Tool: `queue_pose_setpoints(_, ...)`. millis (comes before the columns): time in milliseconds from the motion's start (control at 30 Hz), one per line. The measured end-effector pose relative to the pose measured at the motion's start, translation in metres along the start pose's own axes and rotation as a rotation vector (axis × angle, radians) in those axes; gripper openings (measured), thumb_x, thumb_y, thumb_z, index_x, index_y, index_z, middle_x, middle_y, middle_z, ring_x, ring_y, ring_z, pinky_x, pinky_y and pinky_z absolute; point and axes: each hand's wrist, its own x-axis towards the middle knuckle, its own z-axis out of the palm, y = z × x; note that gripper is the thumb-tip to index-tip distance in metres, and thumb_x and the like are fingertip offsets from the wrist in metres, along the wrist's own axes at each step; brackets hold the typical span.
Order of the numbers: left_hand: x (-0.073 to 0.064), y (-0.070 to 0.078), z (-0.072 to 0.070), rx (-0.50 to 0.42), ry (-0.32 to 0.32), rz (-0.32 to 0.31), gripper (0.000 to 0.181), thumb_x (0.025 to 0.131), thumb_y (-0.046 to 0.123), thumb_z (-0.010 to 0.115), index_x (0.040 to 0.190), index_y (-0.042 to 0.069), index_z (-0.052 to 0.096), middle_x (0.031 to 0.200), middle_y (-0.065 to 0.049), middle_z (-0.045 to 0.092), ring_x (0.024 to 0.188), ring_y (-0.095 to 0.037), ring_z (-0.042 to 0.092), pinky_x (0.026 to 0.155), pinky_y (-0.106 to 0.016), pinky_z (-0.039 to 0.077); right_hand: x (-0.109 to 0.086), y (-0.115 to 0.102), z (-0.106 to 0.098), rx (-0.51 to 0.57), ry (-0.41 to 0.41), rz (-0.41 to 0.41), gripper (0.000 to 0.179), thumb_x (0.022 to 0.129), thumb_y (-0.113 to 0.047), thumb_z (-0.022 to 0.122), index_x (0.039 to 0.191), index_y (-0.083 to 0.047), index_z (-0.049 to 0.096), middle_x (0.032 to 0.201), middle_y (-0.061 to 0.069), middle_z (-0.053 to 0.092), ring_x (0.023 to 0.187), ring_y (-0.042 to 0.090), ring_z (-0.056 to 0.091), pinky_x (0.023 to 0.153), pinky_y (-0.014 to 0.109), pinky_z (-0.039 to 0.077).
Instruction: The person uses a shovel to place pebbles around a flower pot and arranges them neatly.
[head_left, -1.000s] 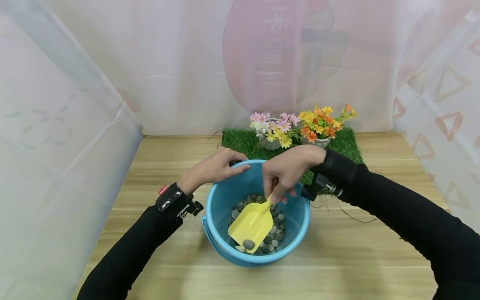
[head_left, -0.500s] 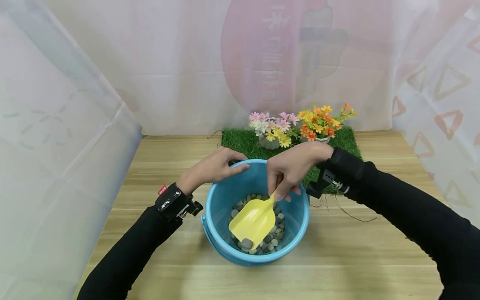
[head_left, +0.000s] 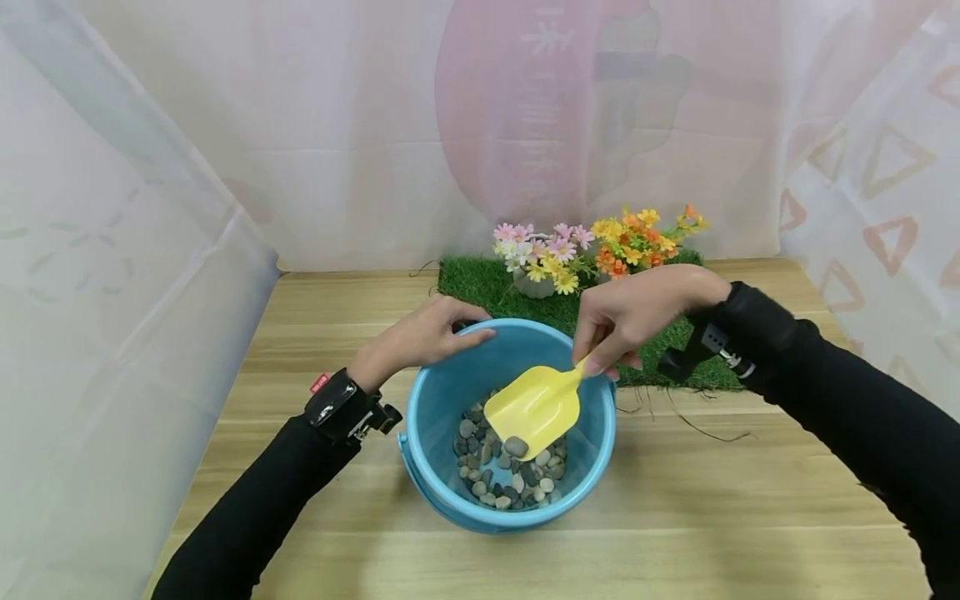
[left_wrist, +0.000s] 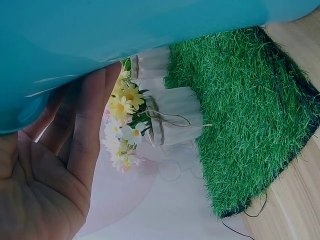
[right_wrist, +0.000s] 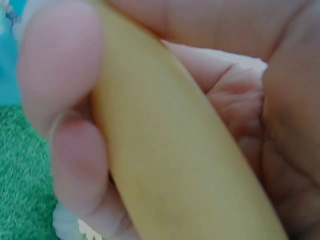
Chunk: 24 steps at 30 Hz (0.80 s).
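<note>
My right hand (head_left: 643,315) grips the handle of a yellow toy shovel (head_left: 534,407), its thumb and fingers wrapped around it. In the right wrist view the yellow handle (right_wrist: 170,145) runs through those fingers. On the blade, near its front lip, lies one grey pebble (head_left: 516,447). The blade is tilted over a blue bucket (head_left: 435,425), above several pebbles (head_left: 486,490) spread on the bottom. At the bucket's far left rim, my left hand (head_left: 417,335) holds on, thumb over the edge and fingers against the outside wall (left_wrist: 105,40), as the left wrist view shows.
Behind the bucket lies an artificial grass mat (head_left: 480,283) with loose dark threads at its edge. Two small pots of artificial flowers stand on it, one pink, white and yellow (head_left: 551,254), one orange and yellow (head_left: 641,243). The wooden tabletop (head_left: 675,533) meets a printed cloth backdrop (head_left: 337,167).
My right hand has lifted the shovel up and to the right, away from the pebbles near the bucket's front, with the grey pebble still on the blade. My left hand stays on the rim.
</note>
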Motion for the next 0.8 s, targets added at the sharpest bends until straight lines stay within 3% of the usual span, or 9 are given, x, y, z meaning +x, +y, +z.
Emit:
queue_pose_setpoints(333, -0.001, 0.001, 0.0, -0.011, 0.006, -0.006, 0.023, 0.094, 0.038, 0.052, 0.103, 0.023, 0.067, 0.076, 0.01, 0.063, 0.054, -0.003, 0.053, 0.055, -0.028, 0.045, -0.042, 0.008, 0.007, -0.028, 0.123, 0.093, 0.018, 0.096, -0.023, 0.051, 0.098, -0.024, 0.069, 0.072, -0.002, 0.062, 0.05, 0.016, 0.05, 0.05, 0.031, 0.046)
queue_pose_setpoints(533, 0.0, 0.0, 0.001, -0.014, 0.005, -0.002, 0.025, 0.095, 0.037, 0.052, 0.104, 0.021, 0.067, 0.08, 0.008, 0.064, 0.056, -0.005, 0.054, 0.055, -0.028, 0.044, -0.071, 0.017, 0.014, -0.034, 0.213, 0.125, 0.02, 0.096, -0.018, 0.05, 0.103, -0.023, 0.068, 0.068, -0.002, 0.057, 0.048, 0.014, 0.047, 0.048, 0.03, 0.045)
queue_pose_setpoints(800, -0.001, 0.0, 0.0, -0.023, 0.005, 0.003, 0.023, 0.095, 0.036, 0.051, 0.105, 0.021, 0.067, 0.081, 0.009, 0.064, 0.054, -0.006, 0.052, 0.055, -0.029, 0.043, -0.103, 0.029, 0.028, -0.029, 0.316, 0.168, 0.02, 0.097, -0.016, 0.05, 0.105, -0.021, 0.068, 0.071, -0.003, 0.06, 0.051, 0.014, 0.052, 0.048, 0.03, 0.048)
